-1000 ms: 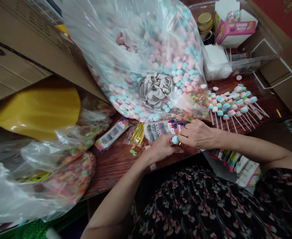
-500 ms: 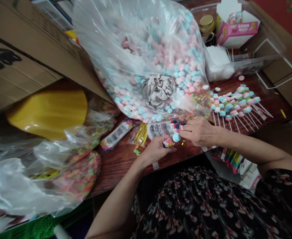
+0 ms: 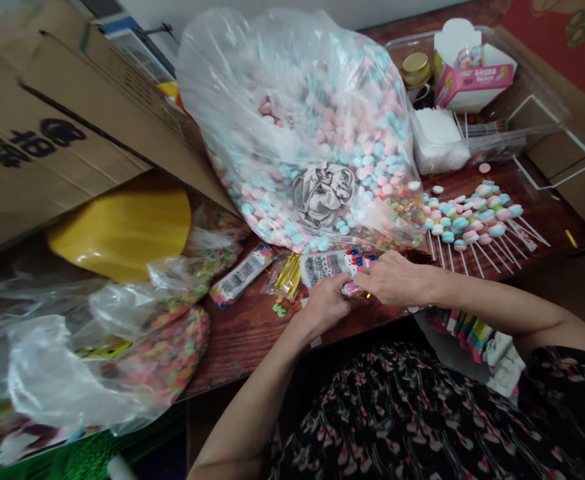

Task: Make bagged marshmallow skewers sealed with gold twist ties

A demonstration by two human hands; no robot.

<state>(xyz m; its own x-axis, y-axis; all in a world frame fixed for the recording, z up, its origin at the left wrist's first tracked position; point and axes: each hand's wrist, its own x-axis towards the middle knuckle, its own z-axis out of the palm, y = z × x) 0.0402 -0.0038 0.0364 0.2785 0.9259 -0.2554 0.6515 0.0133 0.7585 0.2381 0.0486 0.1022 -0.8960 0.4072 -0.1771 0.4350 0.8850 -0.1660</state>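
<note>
We are locating the small pink-and-white candy piece (image 3: 351, 289) between the two hands, near the front edge of the desk (image 3: 237, 347). The left hand (image 3: 328, 301) is holding it in a narrow grip, with the piece pointing rightward out of that grip. The right hand (image 3: 395, 280) is meeting its right end, fingers drawn together; we are not able to tell what that grip is pinching. The visible part is running roughly sideways, from one hand to the other; its full long axis is being hidden by the fingers. A yellow strip (image 3: 368, 295) is showing just below the right fingers.

Behind the hands, a printed pouch pack (image 3: 325, 267) and the large bag of candies (image 3: 292, 120) are bounding the far side. Candy sticks (image 3: 472, 217) are lying beyond the right forearm. We are finding more desk surface leftward, in front of the second printed pack (image 3: 241, 277).
</note>
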